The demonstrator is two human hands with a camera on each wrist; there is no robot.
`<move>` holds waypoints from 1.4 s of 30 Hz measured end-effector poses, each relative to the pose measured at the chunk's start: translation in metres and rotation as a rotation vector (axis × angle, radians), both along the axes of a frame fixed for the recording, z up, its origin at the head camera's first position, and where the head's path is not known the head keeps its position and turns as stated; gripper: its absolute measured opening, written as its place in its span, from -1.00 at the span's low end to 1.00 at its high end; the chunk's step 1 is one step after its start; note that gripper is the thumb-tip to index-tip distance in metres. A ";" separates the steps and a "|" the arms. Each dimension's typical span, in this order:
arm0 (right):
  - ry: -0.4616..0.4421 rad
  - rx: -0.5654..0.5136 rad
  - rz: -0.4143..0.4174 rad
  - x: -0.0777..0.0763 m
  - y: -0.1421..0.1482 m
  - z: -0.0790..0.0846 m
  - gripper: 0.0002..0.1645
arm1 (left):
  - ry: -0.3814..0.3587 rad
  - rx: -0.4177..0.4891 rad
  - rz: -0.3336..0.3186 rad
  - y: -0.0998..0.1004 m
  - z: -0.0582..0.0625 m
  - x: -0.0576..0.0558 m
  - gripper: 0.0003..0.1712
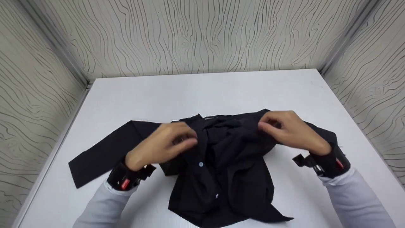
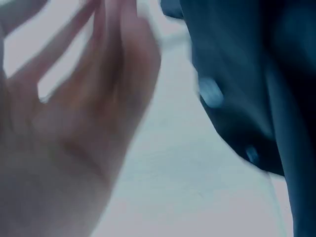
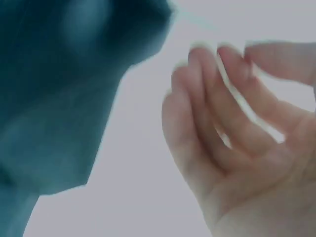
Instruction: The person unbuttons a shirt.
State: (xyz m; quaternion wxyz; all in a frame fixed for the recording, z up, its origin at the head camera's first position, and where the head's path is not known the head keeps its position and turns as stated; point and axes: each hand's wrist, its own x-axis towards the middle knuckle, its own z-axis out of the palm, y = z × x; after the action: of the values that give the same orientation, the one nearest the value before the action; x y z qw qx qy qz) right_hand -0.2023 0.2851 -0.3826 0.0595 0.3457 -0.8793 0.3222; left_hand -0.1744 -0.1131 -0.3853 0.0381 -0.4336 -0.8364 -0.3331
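A black button-up shirt [image 1: 250, 190] lies rumpled at the table's middle, its collar label [image 1: 209, 118] toward the far side. One sleeve [image 1: 104, 153] stretches out to the left; the other lies partly behind my right wrist. Over the shirt's left part hovers my left hand [image 1: 163, 142], blurred, fingers loosely bent and holding nothing. Near it a pale button [image 1: 201, 164] shows on the front edge. My right hand [image 1: 291, 129] is above the right shoulder area. In the right wrist view, its fingers [image 3: 207, 113] curve loosely with thumb near index, apart from the cloth.
The white table [image 1: 205, 91] extends around the shirt. Wood-grain patterned panels [image 1: 196, 34] stand behind it and at both sides, joined by grey metal posts [image 1: 60, 44]. Black camera straps circle both wrists.
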 end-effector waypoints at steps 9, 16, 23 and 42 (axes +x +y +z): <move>-0.108 0.255 -0.132 -0.074 0.003 -0.038 -0.70 | -0.196 -0.330 0.560 -0.007 -0.022 -0.060 -0.72; -0.251 0.393 -0.117 -0.090 0.002 -0.046 -0.47 | -0.348 -0.402 0.534 -0.008 -0.027 -0.063 -0.69; -0.056 0.375 -0.161 -0.088 0.002 -0.049 -0.72 | -0.314 -0.194 0.579 -0.008 -0.047 -0.070 -0.60; 0.658 0.091 -0.290 -0.059 -0.014 0.020 -0.78 | -0.490 -0.548 0.181 -0.034 -0.004 -0.059 -0.45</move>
State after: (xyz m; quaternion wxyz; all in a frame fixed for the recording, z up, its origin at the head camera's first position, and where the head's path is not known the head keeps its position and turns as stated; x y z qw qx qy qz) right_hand -0.2613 0.2709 -0.3627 0.3691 0.3049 -0.8663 0.1423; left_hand -0.2330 -0.1475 -0.3889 -0.2513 -0.2596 -0.9137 -0.1861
